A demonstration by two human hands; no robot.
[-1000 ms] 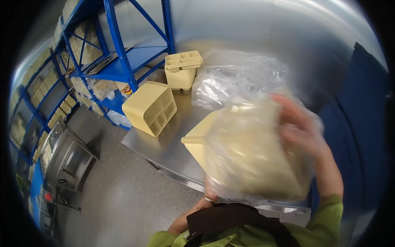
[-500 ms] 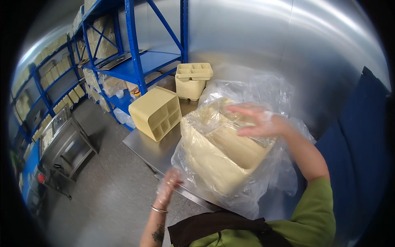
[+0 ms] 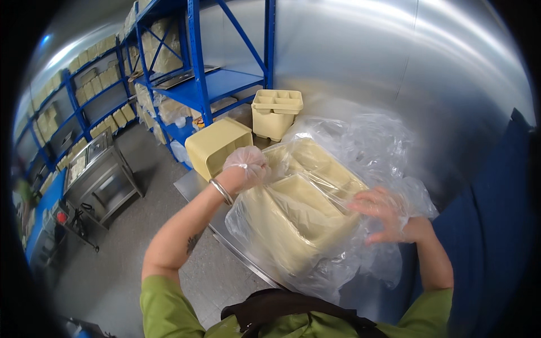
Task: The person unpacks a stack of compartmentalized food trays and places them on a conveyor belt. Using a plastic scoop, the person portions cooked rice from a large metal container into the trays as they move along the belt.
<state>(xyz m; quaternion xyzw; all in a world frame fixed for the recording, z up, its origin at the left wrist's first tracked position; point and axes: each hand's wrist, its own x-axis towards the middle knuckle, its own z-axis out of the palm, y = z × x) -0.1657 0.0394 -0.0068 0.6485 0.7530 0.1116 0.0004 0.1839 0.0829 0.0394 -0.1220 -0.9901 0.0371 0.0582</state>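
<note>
On the metal table in front of me lies a stack of cream compartment trays (image 3: 301, 217), partly wrapped in a clear plastic bag (image 3: 375, 143). Both my hands wear thin clear gloves. My left hand (image 3: 248, 166) is at the stack's far-left corner, its fingers curled on the bag's edge; the fingertips are partly hidden. At the right side of the stack is my right hand (image 3: 383, 211), fingers spread and slightly blurred, over the loose film. Just beyond my left hand, a second tray stack (image 3: 217, 143) lies on its side.
A third stack of cream trays (image 3: 276, 115) stands at the back, against the metal wall. Blue shelving (image 3: 225, 87) rises at the back left. A steel cart (image 3: 104, 172) stands on the grey floor to the left. A dark blue panel (image 3: 490, 225) is on the right.
My left hand has come up from beside the table's edge to the bag's far-left corner. My right hand has drawn back toward the stack's right side. More of the tray compartments show now.
</note>
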